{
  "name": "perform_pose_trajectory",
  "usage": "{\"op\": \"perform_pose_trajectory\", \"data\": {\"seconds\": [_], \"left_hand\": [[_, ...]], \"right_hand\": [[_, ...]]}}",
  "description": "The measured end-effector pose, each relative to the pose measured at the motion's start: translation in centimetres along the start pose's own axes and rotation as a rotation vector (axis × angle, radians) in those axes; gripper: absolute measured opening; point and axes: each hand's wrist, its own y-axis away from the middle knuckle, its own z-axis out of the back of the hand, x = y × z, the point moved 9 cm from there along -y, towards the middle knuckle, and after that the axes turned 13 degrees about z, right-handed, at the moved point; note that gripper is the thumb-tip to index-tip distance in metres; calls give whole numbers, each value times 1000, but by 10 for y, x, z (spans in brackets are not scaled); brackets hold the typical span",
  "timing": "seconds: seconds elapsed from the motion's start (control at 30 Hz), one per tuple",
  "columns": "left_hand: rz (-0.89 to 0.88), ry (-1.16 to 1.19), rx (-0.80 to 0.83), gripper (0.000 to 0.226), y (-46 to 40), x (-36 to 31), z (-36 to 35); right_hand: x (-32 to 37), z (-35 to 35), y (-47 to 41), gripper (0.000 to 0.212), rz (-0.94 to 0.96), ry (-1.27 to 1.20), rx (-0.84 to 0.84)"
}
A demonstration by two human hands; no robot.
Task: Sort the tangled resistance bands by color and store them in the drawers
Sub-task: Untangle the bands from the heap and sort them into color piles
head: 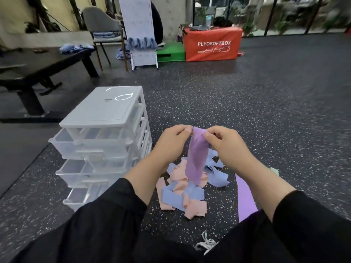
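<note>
Well, I see open floor (266, 111) from twelve to three o'clock, the drawer unit (106, 130) crowding nine. Left hand (171, 141) and right hand (226, 145) both pinch the purple band (195, 158) — hanging over the tangled pile (182, 190).

Both hands pinch a purple band above a tangled pile.

The left hand (171, 141) and right hand (224, 143) grip the top edge of a purple stretchy resistance band (195, 158), hanging over pink and blue bands (182, 194) on speckled black rubber floor (266, 111); a white plastic drawer unit (102, 133), drawers pulled open, stands left.
</note>
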Motion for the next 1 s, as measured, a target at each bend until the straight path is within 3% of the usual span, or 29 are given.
{"op": "perform_pose_trajectory", "data": {"seconds": [0.13,0.27,0.6,0.77,0.87,0.93,1.0], "left_hand": [[59,3,82,35,3,-1,-11],[128,85,180,23,8,1,-23],[67,206,178,20,18,-7,-20],[29,-17,145,56,21,-2,-22],[13,-14,21,26,20,-6,-10],[19,18,47,37,20,-10,-11],[-31,-8,72,29,20,-17,-14]], "right_hand": [[9,12,9,21,-4,-16,-13],[11,21,14,21,14,28,1],[5,42,20,16,-48,17,-144],[10,33,19,19,-40,-96,-142],[12,25,17,19,-18,-111,-79],[14,21,17,19,-7,-120,-45],[16,21,17,17,1,-138,-37]]}}
